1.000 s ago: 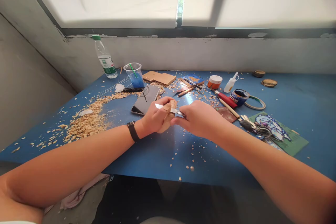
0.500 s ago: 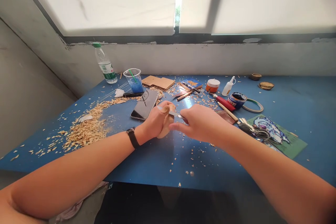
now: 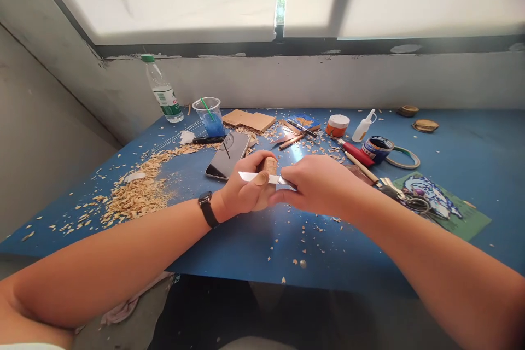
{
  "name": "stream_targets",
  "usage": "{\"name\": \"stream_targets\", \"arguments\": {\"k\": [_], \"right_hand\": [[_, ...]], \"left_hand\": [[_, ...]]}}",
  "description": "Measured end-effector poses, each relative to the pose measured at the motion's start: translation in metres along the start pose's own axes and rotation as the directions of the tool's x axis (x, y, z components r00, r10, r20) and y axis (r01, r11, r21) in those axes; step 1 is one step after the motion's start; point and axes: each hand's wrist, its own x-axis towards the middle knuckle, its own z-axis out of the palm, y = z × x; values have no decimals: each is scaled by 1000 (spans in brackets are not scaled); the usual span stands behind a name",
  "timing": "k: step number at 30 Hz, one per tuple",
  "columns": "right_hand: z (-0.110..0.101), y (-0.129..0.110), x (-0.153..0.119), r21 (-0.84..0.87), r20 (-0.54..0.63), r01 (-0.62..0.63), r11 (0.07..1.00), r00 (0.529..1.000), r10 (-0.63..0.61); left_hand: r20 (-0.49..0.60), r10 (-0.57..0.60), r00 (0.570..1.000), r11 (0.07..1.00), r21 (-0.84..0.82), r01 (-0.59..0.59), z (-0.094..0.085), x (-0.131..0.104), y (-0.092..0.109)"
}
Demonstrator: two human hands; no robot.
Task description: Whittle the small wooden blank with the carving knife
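Note:
My left hand, with a black watch at the wrist, is wrapped round a pale piece of wood; its lower part is mostly covered by my fingers. My right hand is closed on a knife whose handle is largely hidden in the fist. The bright blade points left and lies across the wood, at my left thumb. My right thumb reaches toward the near side of the wood. Just behind my left hand lies a smartphone.
Wood shavings are heaped at left. Behind stand a water bottle, a plastic cup and a flat board. At right lie an orange jar, a glue bottle, a tape roll and keys.
The blade has turned to show its broad face and now lies across my left thumb. The wood stands more upright in my left hand. The camera view has shifted slightly.

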Motion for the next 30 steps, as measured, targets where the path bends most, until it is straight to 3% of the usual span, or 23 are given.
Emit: {"name": "stream_targets", "arguments": {"k": [5, 13, 20, 24, 30], "right_hand": [[12, 5, 5, 30, -67, -49, 998, 996, 51], [16, 7, 12, 88, -88, -177, 980, 979, 185], [-4, 1, -1, -16, -3, -30, 999, 1000, 30], [-11, -1, -7, -9, 40, -2, 1000, 999, 3], [-10, -2, -6, -22, 19, 30, 999, 999, -29]], "left_hand": [[-16, -65, 998, 998, -24, 65, 2, 2, 5], [-142, -133, 981, 991, -2, 134, 3, 6, 5], [18, -143, 990, 988, -51, 144, 3, -1, 12], [79, -137, 987, 990, -31, 139, 4, -3, 11], [71, -99, 993, 990, -91, 105, 5, -2, 7]]}}
